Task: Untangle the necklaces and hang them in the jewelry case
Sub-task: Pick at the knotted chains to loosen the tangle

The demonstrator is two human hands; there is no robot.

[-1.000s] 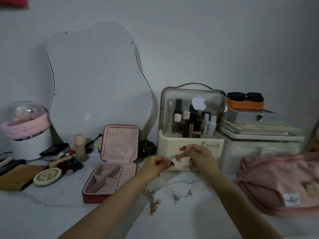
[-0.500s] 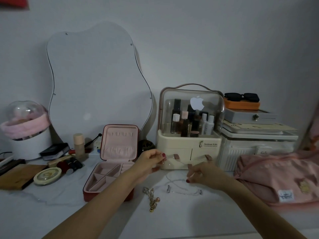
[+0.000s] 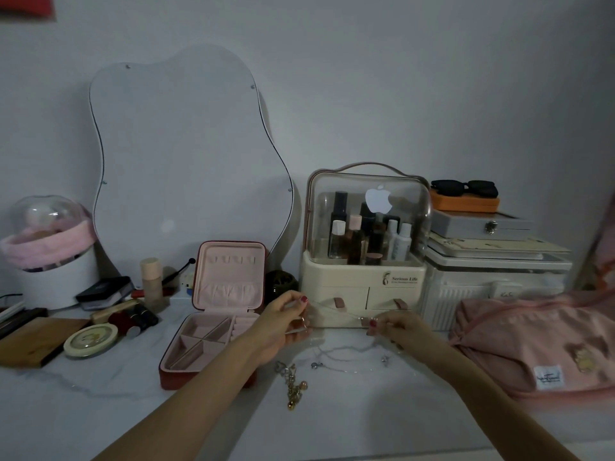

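Left hand [image 3: 283,322] and right hand [image 3: 396,327] each pinch an end of a thin necklace [image 3: 332,311] stretched between them, right of the open jewelry case [image 3: 213,314].

Illumination dim, cool grey throughout, with no visible source. Soft shadow falls right of the wavy mirror [image 3: 186,168] on the wall. Wide-angle bending at frame edges. Pink pouch [image 3: 539,344] and far right margin blurred. Fine chain detail poorly resolved.
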